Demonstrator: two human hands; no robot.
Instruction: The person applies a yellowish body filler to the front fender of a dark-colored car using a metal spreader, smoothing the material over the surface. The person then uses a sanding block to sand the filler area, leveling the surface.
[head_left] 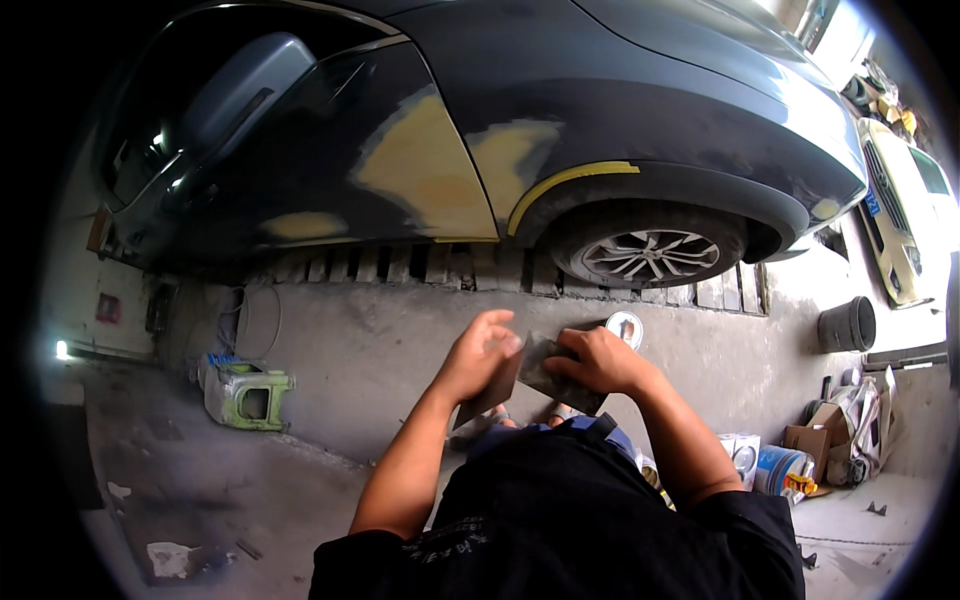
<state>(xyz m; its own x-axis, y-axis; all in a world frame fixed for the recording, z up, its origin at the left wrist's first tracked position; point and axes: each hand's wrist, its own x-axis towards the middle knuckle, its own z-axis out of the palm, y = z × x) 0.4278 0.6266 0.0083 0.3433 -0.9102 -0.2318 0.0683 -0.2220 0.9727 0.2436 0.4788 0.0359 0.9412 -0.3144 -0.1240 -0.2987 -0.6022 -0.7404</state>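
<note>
In front of my waist, my left hand (481, 356) grips a thin, flat brownish plate (486, 402), held on edge. My right hand (603, 361) is closed over a dark, smeared putty spreader (540, 362), its blade close to the plate; I cannot tell whether the two touch. Beyond my hands stands a dark grey car (640, 120). Yellowish filler covers a large patch on its door (425, 170) and a smaller one on its fender (508, 155). Yellow masking tape (560, 183) follows part of the wheel arch. A round white-rimmed can (625, 327) sits just past my right hand.
Left on the floor is a green-stained stool (250, 396). A black bucket (847, 325) stands right, near a cream car (897, 215). A blue-and-white tub (782, 470) and cardboard boxes (815, 438) sit at lower right. A slatted grate (400, 263) runs below the grey car.
</note>
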